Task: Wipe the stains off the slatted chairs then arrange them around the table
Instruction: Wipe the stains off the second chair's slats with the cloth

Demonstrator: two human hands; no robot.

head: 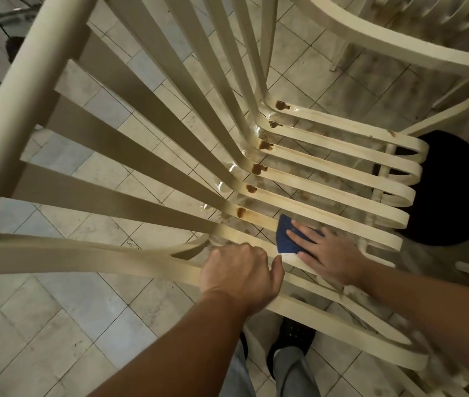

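**Slatted chair: brown pools at the bend could end up on the tiles**

Seen from the head camera, the slatted chair (141,200) stands on the tiled floor (55,325) right in front of the person, its backrest fanning left and its seat running right. It is cream moulded plastic, smooth and slightly glossy. Its long flat slats curve from back into seat with open gaps between them.

Brown stains (262,144) sit in small pools at that bend. Paler rusty streaks run along the seat slats, and there is a wet shine close by.

The left hand (239,270) is clamped round the near armrest (84,253), fingers curled over it. The right hand (327,253) lies flat with fingers spread. It presses a blue cloth (287,239) onto the slats by the near edge of the seat.

I'd worry about the gaps. A hard sweep could push the brown liquid between the slats onto the tiles, or drag the cloth down through one. The plastic looks light, so if that bracing grip loosens the chair may skate across the floor. Wiping with a loaded cloth might only smear the streaks further.

A second chair (399,44), just as grubby, stands beyond the far side of the seat.
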